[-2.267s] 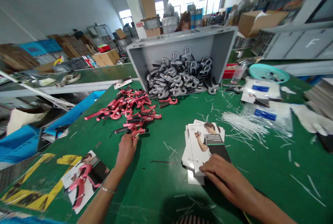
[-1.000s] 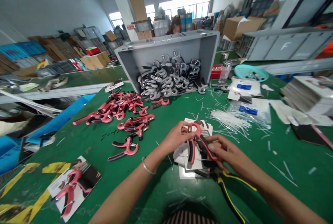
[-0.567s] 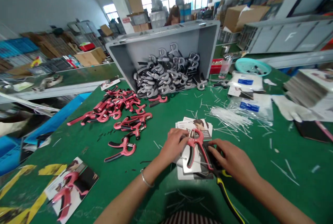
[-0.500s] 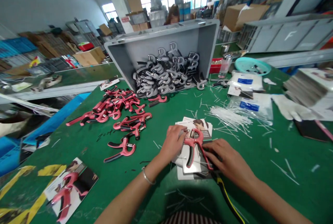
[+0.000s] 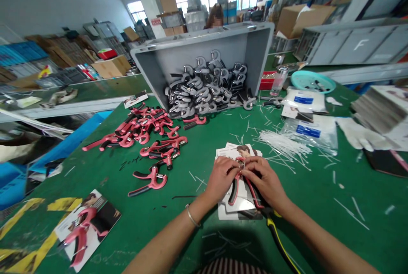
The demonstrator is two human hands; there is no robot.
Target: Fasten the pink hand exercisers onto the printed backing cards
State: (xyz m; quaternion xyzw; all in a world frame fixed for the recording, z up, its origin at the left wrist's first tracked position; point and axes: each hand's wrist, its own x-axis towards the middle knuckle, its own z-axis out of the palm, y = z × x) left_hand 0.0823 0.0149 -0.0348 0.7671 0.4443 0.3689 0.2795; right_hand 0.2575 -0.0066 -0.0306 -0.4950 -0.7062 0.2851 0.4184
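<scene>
A pink hand gripper (image 5: 235, 185) lies on a stack of printed cards (image 5: 237, 204) on the green table (image 5: 204, 231). My left hand (image 5: 221, 176) and my right hand (image 5: 264, 180) meet over its top end, fingers curled and pinching there. What the fingertips hold is hidden. Left of my hands lies a pile of several pink hand grippers (image 5: 149, 131). A yellow and black tool (image 5: 280, 244) lies under my right wrist.
A grey crate (image 5: 204, 49) tipped on its side holds several grey hand grippers (image 5: 207, 87). White plastic ties (image 5: 283, 142), bags (image 5: 314, 127), a teal bowl (image 5: 312, 82) and a glove (image 5: 363, 136) lie right. A packed card (image 5: 84, 227) lies at bottom left. A person sits beyond the crate.
My left hand took a pink hand gripper from the pile and set it on the card stack. Both hands have now closed together over its top end.
</scene>
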